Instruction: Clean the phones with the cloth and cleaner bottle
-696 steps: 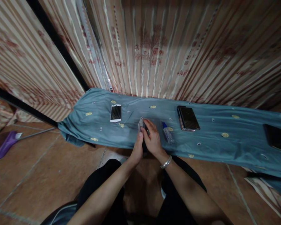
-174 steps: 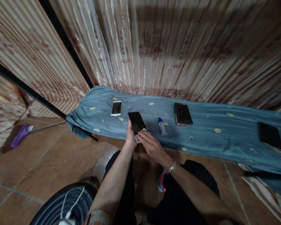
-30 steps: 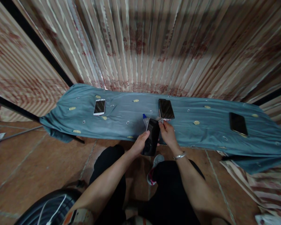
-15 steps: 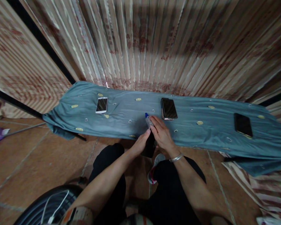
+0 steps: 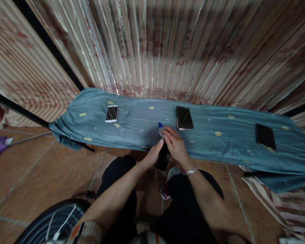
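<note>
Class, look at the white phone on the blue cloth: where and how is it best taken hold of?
Probably by its two long edges, coming down from above. The white phone lies flat, screen up, on the blue cloth, with no other object against it, leaving both edges free. As it lies off to the left, the left hand seems handier.

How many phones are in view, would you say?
4 at least: white phone at left, top phone of middle stack, black phone at right, held phone in left hand; the stack may hide more.
</note>
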Motion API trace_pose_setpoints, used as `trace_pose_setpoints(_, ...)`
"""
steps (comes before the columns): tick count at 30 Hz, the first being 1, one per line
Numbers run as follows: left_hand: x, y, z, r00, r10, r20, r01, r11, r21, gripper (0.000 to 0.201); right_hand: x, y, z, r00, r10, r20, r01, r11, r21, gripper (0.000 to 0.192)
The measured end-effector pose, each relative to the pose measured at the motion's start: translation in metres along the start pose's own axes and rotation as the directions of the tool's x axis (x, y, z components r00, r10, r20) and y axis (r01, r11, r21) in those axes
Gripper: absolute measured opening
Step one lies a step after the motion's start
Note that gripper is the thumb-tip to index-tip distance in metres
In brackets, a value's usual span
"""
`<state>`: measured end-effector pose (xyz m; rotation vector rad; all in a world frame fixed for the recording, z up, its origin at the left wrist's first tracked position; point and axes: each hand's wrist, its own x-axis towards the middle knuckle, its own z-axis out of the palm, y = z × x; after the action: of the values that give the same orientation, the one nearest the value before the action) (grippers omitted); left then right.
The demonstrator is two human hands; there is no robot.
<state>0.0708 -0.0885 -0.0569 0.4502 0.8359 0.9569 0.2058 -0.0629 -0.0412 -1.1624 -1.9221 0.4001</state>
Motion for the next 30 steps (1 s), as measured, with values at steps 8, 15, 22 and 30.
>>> trace_pose_setpoints(8, -0.004, 0.003, 0.002, 0.997, -0.04, 0.064, 0.024, 0.973, 0.23, 0.069, 0.003, 0.014, -0.005, 0.983, 0.183, -0.01, -0.182, 0.981, 0.065, 0.039)
trace_pose_setpoints(15, -0.006, 0.016, 0.005, 0.997, -0.061, 0.047, 0.051, 0.982, 0.18, 0.064, 0.003, 0.029, -0.003, 0.936, 0.346, -0.058, -0.327, 0.92, 0.214, 0.04)
trace_pose_setpoints(22, -0.01, 0.019, 0.01, 0.999, 0.036, -0.014, -0.034, 0.995, 0.094, 0.042, 0.004, 0.032, 0.01, 0.87, 0.492, -0.028, -0.412, 0.758, 0.506, 0.038)
trace_pose_setpoints(30, 0.002, 0.013, 0.002, 0.973, 0.197, -0.12, -0.193, 0.98, 0.05, 0.031, 0.002, 0.022, 0.019, 0.862, 0.502, 0.072, -0.457, 0.706, 0.542, 0.038)
